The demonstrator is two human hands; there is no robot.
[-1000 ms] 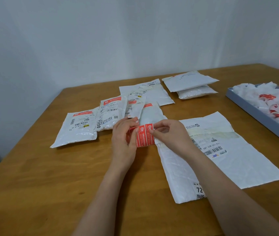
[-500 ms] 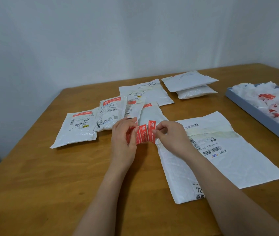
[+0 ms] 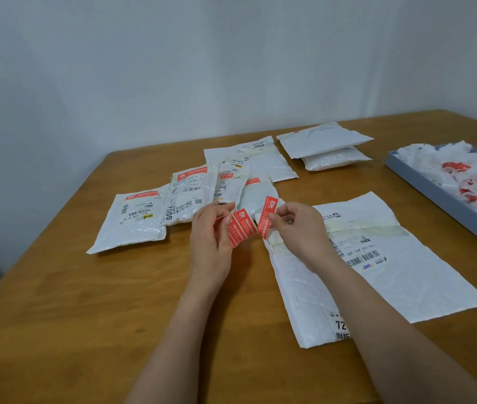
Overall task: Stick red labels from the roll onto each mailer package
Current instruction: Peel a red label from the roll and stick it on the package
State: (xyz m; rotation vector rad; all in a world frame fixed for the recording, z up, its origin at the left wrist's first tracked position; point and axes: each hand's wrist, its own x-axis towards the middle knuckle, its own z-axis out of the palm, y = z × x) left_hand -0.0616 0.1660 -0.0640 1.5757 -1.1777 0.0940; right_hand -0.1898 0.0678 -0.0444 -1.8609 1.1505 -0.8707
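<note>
My left hand [image 3: 212, 237] grips the roll of red labels [image 3: 238, 228] above the table's middle. My right hand [image 3: 298, 225] pinches one red label [image 3: 268, 217] by its edge; the label stands nearly upright and is peeled away from the strip beside it. A large flat white mailer [image 3: 377, 266] lies under and to the right of my right hand and shows no red label. Left of the hands lie several white mailers [image 3: 135, 220] with a red label on top. Two stacked mailers [image 3: 324, 141] sit further back.
A blue-grey tray [image 3: 424, 188] at the right edge holds crumpled white backing paper with red scraps. The wooden table [image 3: 85, 316] ends at a white wall behind; its left edge runs diagonally at the left.
My right hand has pulled one label off the strip and moved it right and up. The left hand keeps the roll in about the same place.
</note>
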